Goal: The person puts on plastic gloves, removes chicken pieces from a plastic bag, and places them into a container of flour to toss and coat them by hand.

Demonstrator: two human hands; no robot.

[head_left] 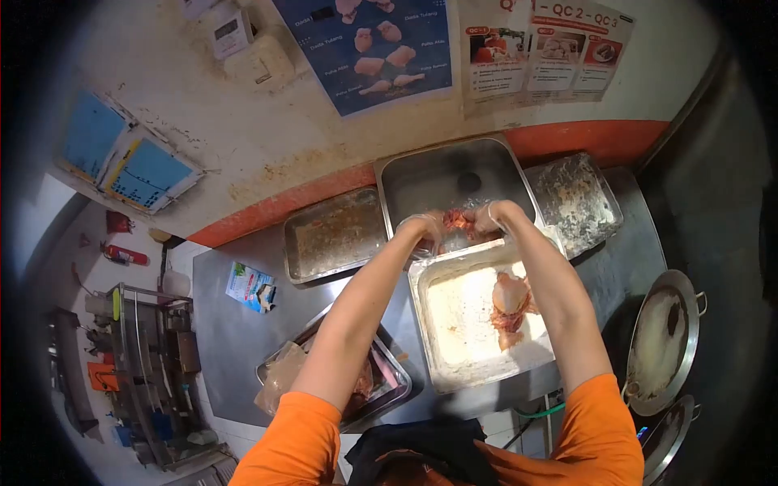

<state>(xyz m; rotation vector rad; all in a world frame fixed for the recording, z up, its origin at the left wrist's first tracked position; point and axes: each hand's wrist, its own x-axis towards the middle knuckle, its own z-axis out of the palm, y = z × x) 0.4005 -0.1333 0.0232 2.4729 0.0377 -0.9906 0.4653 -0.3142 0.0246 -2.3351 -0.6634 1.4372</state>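
My left hand [427, 229] and my right hand [488, 219] wear clear plastic gloves and are closed on reddish raw chicken [458, 219] between them. Both are at the near edge of a deep metal basin [391, 174], partly inside it; the fingertips are partly hidden. Directly below the hands is a square tray of white flour [454, 340]. Pale and red raw chicken pieces [510, 296] lie on the flour at its right side, beside my right forearm.
Stained metal trays flank the basin, one on the left [336, 235] and one on the right [577, 202]. A lower-left tray [397, 389] holds meat and plastic, partly behind my left arm. A blue-white packet [250, 287] lies on the metal table [219, 324]. Large pans [664, 340] stand at right.
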